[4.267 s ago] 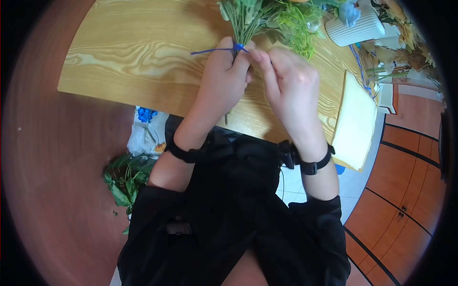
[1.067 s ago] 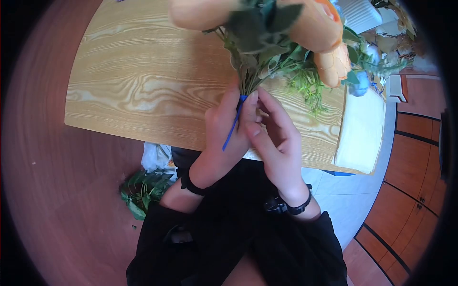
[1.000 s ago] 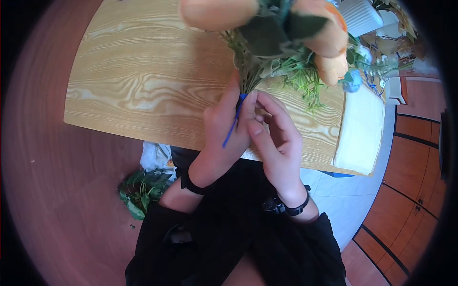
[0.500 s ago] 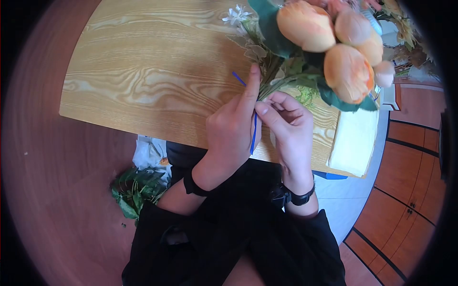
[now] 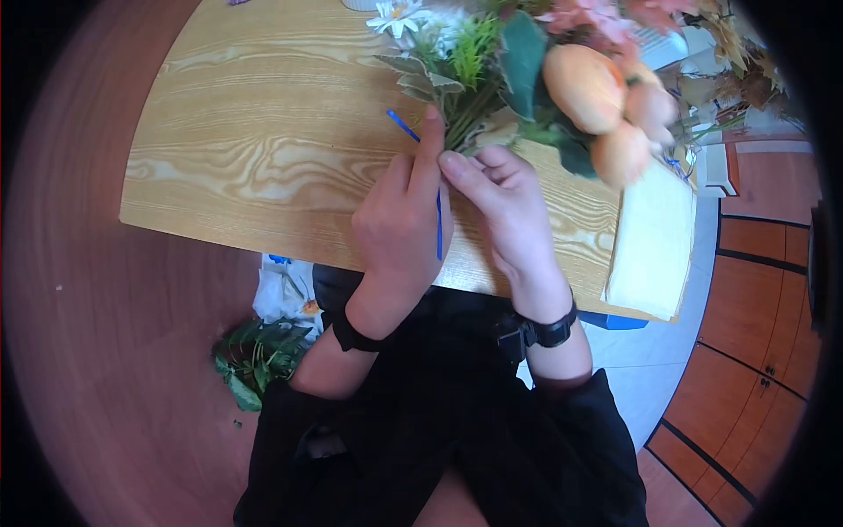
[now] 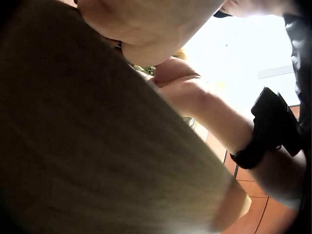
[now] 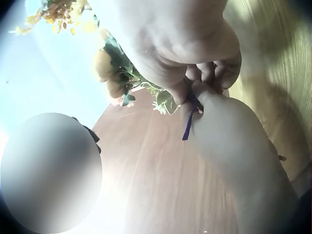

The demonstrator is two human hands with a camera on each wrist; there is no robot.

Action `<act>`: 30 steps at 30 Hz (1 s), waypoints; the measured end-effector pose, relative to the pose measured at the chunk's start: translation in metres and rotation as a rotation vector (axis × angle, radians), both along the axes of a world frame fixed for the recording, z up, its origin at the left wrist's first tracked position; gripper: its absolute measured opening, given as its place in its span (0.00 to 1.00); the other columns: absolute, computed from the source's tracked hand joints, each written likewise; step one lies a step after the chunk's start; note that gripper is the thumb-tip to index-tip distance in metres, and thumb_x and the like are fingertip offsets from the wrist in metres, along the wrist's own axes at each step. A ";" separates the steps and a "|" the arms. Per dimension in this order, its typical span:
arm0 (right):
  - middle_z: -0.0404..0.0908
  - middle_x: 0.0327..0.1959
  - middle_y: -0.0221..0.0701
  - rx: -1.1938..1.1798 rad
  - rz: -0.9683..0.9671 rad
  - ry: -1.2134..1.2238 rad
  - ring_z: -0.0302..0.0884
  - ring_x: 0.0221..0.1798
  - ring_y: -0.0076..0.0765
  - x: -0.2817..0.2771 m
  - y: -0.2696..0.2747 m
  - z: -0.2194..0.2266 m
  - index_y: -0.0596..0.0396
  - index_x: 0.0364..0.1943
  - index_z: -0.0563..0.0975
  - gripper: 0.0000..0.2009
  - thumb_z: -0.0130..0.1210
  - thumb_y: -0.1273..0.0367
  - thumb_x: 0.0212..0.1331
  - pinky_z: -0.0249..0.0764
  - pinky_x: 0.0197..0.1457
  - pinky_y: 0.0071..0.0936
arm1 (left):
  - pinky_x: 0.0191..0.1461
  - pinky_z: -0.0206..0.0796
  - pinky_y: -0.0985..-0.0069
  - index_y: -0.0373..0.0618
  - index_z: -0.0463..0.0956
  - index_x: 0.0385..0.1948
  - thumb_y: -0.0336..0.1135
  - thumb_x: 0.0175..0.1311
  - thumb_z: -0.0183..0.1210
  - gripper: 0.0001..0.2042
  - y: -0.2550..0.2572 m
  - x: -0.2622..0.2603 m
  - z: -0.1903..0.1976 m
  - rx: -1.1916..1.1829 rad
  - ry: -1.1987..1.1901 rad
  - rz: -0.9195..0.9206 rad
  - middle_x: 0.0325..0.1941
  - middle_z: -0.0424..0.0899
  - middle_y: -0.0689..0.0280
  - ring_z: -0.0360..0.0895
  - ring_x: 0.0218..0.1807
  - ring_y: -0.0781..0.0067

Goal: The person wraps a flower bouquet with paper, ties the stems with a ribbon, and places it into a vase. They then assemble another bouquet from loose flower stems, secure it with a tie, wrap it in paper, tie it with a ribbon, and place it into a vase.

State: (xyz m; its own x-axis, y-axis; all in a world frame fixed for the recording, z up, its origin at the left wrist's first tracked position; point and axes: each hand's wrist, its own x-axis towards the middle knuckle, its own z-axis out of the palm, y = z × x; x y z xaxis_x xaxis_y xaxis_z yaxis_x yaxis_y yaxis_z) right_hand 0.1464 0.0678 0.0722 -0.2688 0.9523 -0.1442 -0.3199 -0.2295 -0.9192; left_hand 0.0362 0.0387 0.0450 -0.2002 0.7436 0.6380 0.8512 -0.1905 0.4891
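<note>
A bouquet of artificial flowers [image 5: 584,88] leans over the table, with peach tulip-like blooms, pink flowers, a white daisy [image 5: 397,16] and green leaves. My left hand [image 5: 399,211] grips its stems [image 5: 470,119] low down, the index finger pointing up along them. A narrow blue ribbon [image 5: 439,228] is tied around the stems; one end sticks out left behind that finger, the other hangs over the hand. My right hand [image 5: 514,206] pinches the ribbon at the binding between thumb and index finger. In the right wrist view, a dark ribbon end [image 7: 187,127] dangles beside the fingertips.
The wooden table [image 5: 255,189] has its front edge just under my hands. A stack of pale paper [image 5: 652,246] lies at the right. Behind the bouquet stands a white ribbed vase [image 5: 665,48] near dried flowers [image 5: 746,79]. Green leaves [image 5: 255,360] and a plastic bag [image 5: 279,294] lie below, left.
Earlier my right hand pulled a ribbon end to the right. Both hands then came closer together and lower. The bouquet has swung, bringing its blooms into view, and the left index finger has straightened.
</note>
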 end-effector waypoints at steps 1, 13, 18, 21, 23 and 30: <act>0.81 0.31 0.25 -0.030 0.053 0.029 0.74 0.34 0.13 0.002 0.004 -0.007 0.59 0.36 0.77 0.07 0.61 0.70 0.65 0.69 0.41 0.14 | 0.27 0.67 0.67 0.51 0.67 0.68 0.29 0.61 0.58 0.29 -0.002 -0.001 0.000 -0.124 0.009 -0.019 0.29 0.75 0.64 0.76 0.26 0.64; 0.78 0.47 0.32 -0.146 0.273 0.216 0.75 0.52 0.25 0.038 0.009 -0.032 0.62 0.46 0.75 0.14 0.52 0.83 0.54 0.70 0.56 0.22 | 0.32 0.70 0.62 0.50 0.60 0.71 0.31 0.66 0.56 0.30 -0.005 0.013 -0.001 -0.402 0.028 -0.083 0.42 0.81 0.57 0.81 0.34 0.54; 0.78 0.44 0.31 -0.161 0.269 0.265 0.75 0.50 0.24 0.043 0.009 -0.041 0.62 0.46 0.75 0.13 0.53 0.83 0.55 0.70 0.56 0.22 | 0.34 0.72 0.60 0.48 0.61 0.70 0.32 0.68 0.54 0.27 -0.006 0.019 0.005 -0.474 0.000 -0.126 0.48 0.79 0.52 0.81 0.36 0.48; 0.78 0.46 0.32 -0.126 0.251 0.276 0.75 0.50 0.24 0.043 0.006 -0.044 0.63 0.46 0.75 0.13 0.53 0.82 0.55 0.70 0.56 0.22 | 0.39 0.73 0.61 0.44 0.63 0.68 0.31 0.70 0.53 0.25 -0.003 0.017 0.004 -0.458 -0.096 -0.153 0.50 0.78 0.47 0.81 0.39 0.46; 0.78 0.49 0.34 -0.097 0.196 0.188 0.76 0.51 0.26 0.040 0.002 -0.043 0.65 0.48 0.74 0.15 0.53 0.82 0.55 0.71 0.55 0.22 | 0.43 0.72 0.67 0.41 0.65 0.67 0.30 0.71 0.52 0.23 -0.001 0.012 0.001 -0.356 -0.162 -0.244 0.49 0.78 0.46 0.82 0.42 0.51; 0.78 0.52 0.36 -0.047 0.206 0.184 0.78 0.54 0.31 0.034 -0.003 -0.032 0.66 0.53 0.69 0.18 0.52 0.83 0.57 0.75 0.56 0.24 | 0.43 0.73 0.70 0.36 0.66 0.65 0.31 0.71 0.53 0.22 0.007 0.006 -0.009 -0.398 -0.552 -0.428 0.50 0.76 0.51 0.81 0.40 0.59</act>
